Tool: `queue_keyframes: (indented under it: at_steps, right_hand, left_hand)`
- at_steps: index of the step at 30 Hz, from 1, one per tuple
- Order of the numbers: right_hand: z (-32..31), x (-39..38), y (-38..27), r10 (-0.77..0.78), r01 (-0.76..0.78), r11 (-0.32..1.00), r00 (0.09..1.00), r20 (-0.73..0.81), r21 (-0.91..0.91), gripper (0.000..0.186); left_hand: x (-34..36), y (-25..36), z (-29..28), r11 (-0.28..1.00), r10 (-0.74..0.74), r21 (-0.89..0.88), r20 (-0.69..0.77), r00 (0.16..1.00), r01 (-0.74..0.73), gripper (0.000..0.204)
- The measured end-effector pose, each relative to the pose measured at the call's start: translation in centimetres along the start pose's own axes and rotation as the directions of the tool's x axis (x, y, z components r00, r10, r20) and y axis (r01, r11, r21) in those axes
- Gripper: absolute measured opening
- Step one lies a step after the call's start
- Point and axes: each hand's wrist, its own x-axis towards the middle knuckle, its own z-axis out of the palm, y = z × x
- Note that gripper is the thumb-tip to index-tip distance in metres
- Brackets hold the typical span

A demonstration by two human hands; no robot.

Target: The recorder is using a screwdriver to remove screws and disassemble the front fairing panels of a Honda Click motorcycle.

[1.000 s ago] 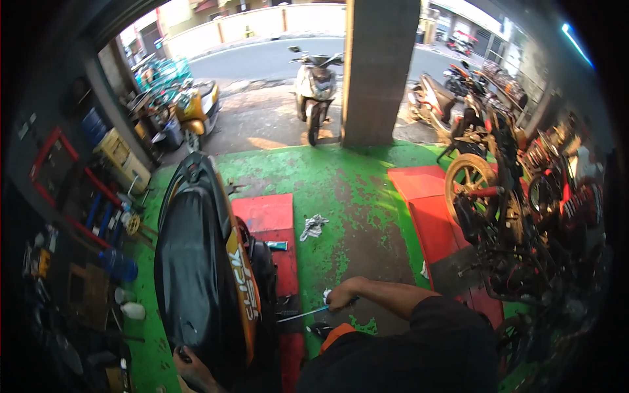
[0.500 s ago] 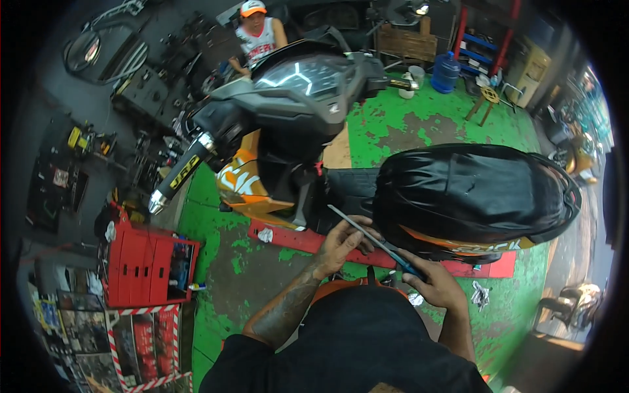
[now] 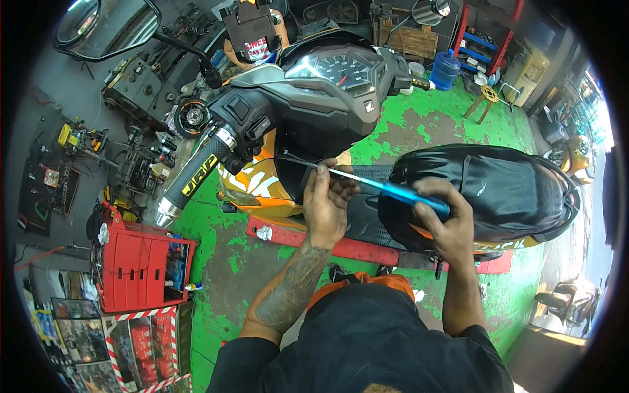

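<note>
Right hand (image 3: 445, 219) grips the blue screwdriver (image 3: 386, 190) handle, closed around it. Left hand (image 3: 325, 203) pinches its shaft near the scooter's (image 3: 327, 98) front panel.

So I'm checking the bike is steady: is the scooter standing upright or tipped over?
Upright. The scooter shows its dash and black seat facing up, while both hands work a blue-handled screwdriver at it.

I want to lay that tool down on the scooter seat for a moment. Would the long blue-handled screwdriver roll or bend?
The long blue-handled screwdriver looks stiff: its thin metal shaft stays straight between the left hand and right hand. Its handle looks round, so it would probably roll off the curved black scooter seat.
</note>
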Motion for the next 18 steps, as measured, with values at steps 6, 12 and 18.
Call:
queue_keyframes:
  at_steps: [6,12,18]
  right_hand:
    - [1.7,4.0,2.3,-0.056,0.046,0.98,0.998,0.043,0.195,0.023]
    - [1.5,5.4,3.1,-0.223,0.219,0.974,0.971,0.09,0.059,0.021]
    - [1.8,5.8,3.0,-0.254,0.25,0.967,0.963,0.094,0.052,0.02]
  left_hand:
    - [2.5,-0.9,-0.5,0.994,0.112,0.026,-0.164,0.98,-0.11,0.03]
    - [3.2,-1.1,-0.4,0.99,0.135,0.065,-0.2,0.97,-0.125,0.029]
    - [3.6,-1.2,-0.5,0.991,0.124,0.064,-0.2,0.972,-0.113,0.028]
